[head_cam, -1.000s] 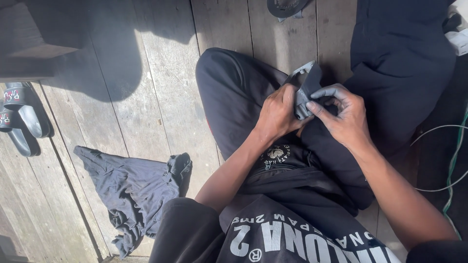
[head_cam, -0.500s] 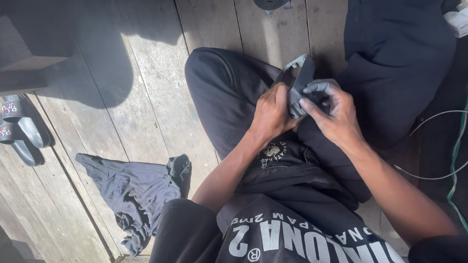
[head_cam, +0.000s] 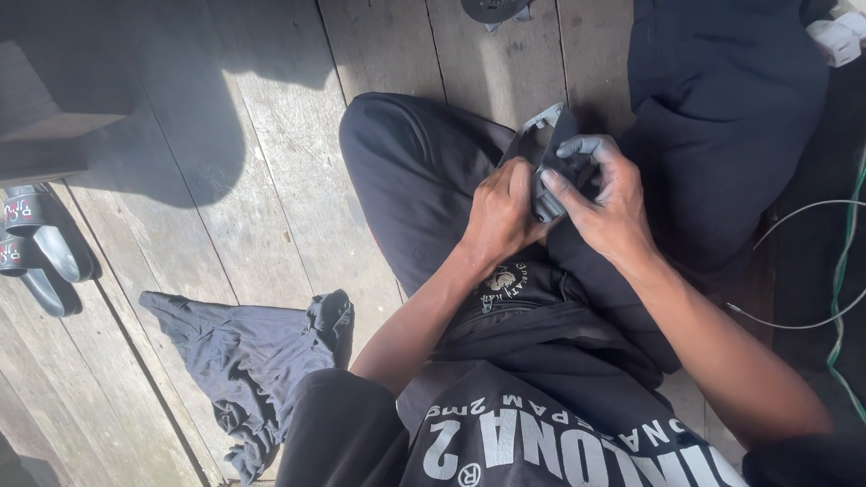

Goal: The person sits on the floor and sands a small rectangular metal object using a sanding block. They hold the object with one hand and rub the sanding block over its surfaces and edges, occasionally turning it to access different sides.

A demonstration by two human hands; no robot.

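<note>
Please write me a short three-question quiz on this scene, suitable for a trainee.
1. True or false: both hands grip the small folded dark grey cloth.
2. Which lies on the weathered wooden plank floor beside the person's knee? A) a crumpled dark fabric garment B) a white towel C) a red cap
3. What pair of things sits at the frame's left edge?

Key
1. True: the left hand and right hand both pinch it above the lap.
2. A: the crumpled dark fabric garment.
3. The black slide sandals, near a dark wooden step.
</note>
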